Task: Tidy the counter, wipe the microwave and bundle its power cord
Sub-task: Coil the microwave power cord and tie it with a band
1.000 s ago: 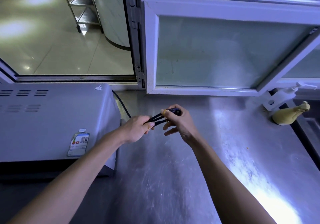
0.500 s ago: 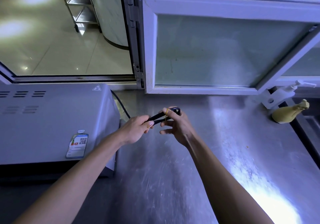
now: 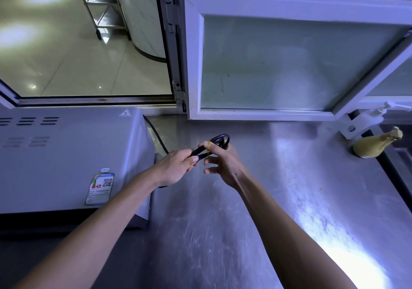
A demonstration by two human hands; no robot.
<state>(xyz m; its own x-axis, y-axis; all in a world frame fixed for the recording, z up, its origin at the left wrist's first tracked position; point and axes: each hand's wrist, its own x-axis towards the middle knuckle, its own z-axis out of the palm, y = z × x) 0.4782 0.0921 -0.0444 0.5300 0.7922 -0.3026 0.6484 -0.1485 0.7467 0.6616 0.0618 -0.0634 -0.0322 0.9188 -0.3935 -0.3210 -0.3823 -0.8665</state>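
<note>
A grey microwave (image 3: 66, 155) stands on the left of the steel counter (image 3: 267, 199). Its black power cord (image 3: 219, 140) runs from behind the microwave's right side and is folded into a bundle of loops. My left hand (image 3: 176, 168) grips the near end of the bundle. My right hand (image 3: 223, 163) pinches the bundle's far part, with a thin yellow rubber band (image 3: 208, 149) stretched over its fingers and across the cord. The cord loop sticks out beyond my right fingers.
An open white-framed window sash (image 3: 289, 65) hangs over the counter's back edge. A white pump bottle (image 3: 365, 119) and a yellowish cloth-like lump (image 3: 374, 146) sit at the back right, by a dark sink edge (image 3: 396, 168). Behind the microwave is an opening onto a tiled floor.
Both hands stay on the cord bundle. My right hand's fingers have shifted slightly and the yellow band now shows stretched across the cord.
</note>
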